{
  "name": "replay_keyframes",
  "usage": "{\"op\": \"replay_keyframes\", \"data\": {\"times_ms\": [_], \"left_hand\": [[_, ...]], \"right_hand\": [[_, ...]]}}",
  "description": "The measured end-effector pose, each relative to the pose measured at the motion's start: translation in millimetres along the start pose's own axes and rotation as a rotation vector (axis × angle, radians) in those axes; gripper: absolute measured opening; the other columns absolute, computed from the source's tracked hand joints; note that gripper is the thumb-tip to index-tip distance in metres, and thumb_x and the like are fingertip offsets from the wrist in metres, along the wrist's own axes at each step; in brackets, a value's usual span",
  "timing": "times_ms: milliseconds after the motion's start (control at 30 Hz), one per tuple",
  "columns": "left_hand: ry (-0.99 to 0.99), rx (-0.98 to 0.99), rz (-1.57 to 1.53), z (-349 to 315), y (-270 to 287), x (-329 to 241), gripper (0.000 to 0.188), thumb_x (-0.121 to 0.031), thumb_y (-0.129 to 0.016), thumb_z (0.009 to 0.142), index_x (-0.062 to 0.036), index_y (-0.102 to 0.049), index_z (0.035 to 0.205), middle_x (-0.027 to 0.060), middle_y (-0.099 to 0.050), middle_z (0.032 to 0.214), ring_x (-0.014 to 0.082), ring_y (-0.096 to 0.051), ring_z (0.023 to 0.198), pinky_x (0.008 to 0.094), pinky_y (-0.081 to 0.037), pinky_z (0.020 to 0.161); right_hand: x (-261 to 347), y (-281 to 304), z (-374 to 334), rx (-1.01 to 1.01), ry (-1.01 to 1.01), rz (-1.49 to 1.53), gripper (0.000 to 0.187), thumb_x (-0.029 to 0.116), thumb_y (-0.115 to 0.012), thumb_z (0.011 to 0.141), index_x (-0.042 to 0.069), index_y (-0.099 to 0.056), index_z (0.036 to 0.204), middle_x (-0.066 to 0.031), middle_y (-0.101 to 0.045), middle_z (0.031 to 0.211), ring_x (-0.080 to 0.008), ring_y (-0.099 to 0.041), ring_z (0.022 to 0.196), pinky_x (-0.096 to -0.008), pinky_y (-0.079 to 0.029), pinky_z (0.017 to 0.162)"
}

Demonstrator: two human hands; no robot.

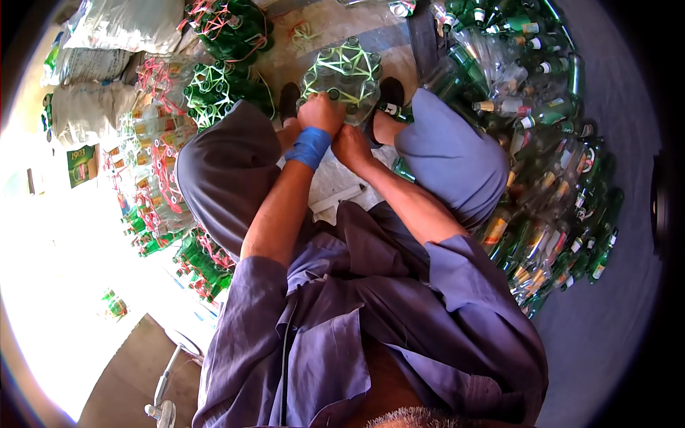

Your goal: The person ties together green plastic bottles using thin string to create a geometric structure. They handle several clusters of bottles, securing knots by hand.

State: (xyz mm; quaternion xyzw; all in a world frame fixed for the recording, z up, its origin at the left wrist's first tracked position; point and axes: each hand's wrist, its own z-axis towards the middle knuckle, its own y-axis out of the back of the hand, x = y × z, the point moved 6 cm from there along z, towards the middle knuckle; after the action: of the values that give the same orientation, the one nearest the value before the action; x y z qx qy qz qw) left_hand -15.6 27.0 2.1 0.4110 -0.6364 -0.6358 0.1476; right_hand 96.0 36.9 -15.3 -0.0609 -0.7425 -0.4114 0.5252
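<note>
A round bundle of clear glass bottles (pixel 360 84) stands upright on the floor between my feet. Pale yellow-green string (pixel 348 54) criss-crosses around the bottle necks. My left hand (pixel 321 113), with a blue wrap (pixel 308 148) at the wrist, is closed at the bundle's near-left side, next to a bottle mouth. Just below it on the near side, my right hand (pixel 352 148) is closed too, close against the left. The fingers of both hands are mostly turned away, so what they grip is hidden.
Tied bundles of green bottles (pixel 214 93) stand at the left, below white sacks (pixel 121 28). A heap of loose bottles (pixel 542 143) fills the right side. Loose string (pixel 303 33) lies beyond the bundle. A pale strip (pixel 339 197) lies between my legs.
</note>
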Motion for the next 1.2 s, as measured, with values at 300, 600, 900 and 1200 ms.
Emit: {"op": "replay_keyframes", "data": {"times_ms": [300,600,900,1200], "left_hand": [[-0.119,-0.056,-0.258,-20.2,8.4,6.3,0.024,-0.024,-0.071,0.069,-0.0073,-0.057,0.078,0.0149,-0.059,0.089,0.0375,-0.060,0.079,0.0445,-0.049,0.067],[-0.166,-0.007,-0.452,-20.9,1.4,18.6,0.026,-0.011,-0.074,0.064,-0.0052,-0.057,0.083,0.0155,-0.057,0.091,0.0363,-0.059,0.082,0.0433,-0.049,0.070],[-0.236,-0.083,-0.442,-22.1,0.5,23.1,0.023,-0.011,-0.074,0.066,-0.0023,-0.063,0.084,0.0140,-0.059,0.087,0.0309,-0.059,0.082,0.0391,-0.048,0.073],[-0.185,-0.084,-0.473,-28.7,-0.6,19.5,0.023,-0.012,-0.071,0.069,-0.0034,-0.066,0.090,0.0154,-0.059,0.091,0.0328,-0.059,0.087,0.0398,-0.048,0.077]], "right_hand": [[-16.3,-10.8,-2.1,0.052,-0.003,-0.151,0.012,0.010,-0.055,0.080,0.000,-0.061,0.079,-0.0267,-0.063,0.075,-0.0447,-0.062,0.074,-0.0524,-0.050,0.067],[-13.6,-6.8,-4.6,-0.003,0.066,-0.083,0.008,0.008,-0.056,0.080,0.000,-0.059,0.080,-0.0250,-0.061,0.071,-0.0447,-0.060,0.071,-0.0537,-0.047,0.062],[-5.8,7.8,-4.4,-0.029,0.076,-0.078,0.013,0.005,-0.052,0.079,-0.002,-0.060,0.071,-0.0286,-0.060,0.069,-0.0459,-0.061,0.069,-0.0522,-0.049,0.060],[-23.3,24.9,0.6,-0.060,-0.066,-0.022,0.017,0.006,-0.049,0.082,0.002,-0.066,0.083,-0.0233,-0.063,0.077,-0.0400,-0.064,0.075,-0.0444,-0.051,0.065]]}}
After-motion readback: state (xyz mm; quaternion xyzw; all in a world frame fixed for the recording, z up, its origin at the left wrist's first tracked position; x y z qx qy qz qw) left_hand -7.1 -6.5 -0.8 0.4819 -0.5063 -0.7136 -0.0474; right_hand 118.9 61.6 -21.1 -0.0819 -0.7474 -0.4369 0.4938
